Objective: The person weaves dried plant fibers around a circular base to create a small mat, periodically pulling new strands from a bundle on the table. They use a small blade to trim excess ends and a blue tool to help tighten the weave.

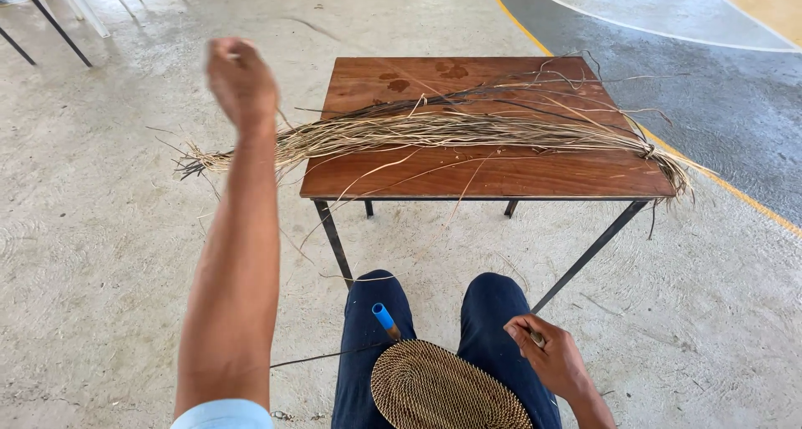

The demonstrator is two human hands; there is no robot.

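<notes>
Coiled woven mat [447, 389] is steadied by pinching right hand [551, 358]; left hand [241, 80], fisted, is raised, seemingly drawing a strand taut before the next stitch.

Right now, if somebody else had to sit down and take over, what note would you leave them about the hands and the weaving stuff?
Left hand: raised high, closed, apparently pulling a thin strand; the picture is blurred there.
Right hand: low by the knee, pinching something small I cannot make out.
Round woven coil mat lies on the lap, a blue-handled tool beside it.
Long bundle of dried straw fibres lies across the brown wooden table.
Done: the mat's visible part is woven. Left: the bundle is unused.
</notes>
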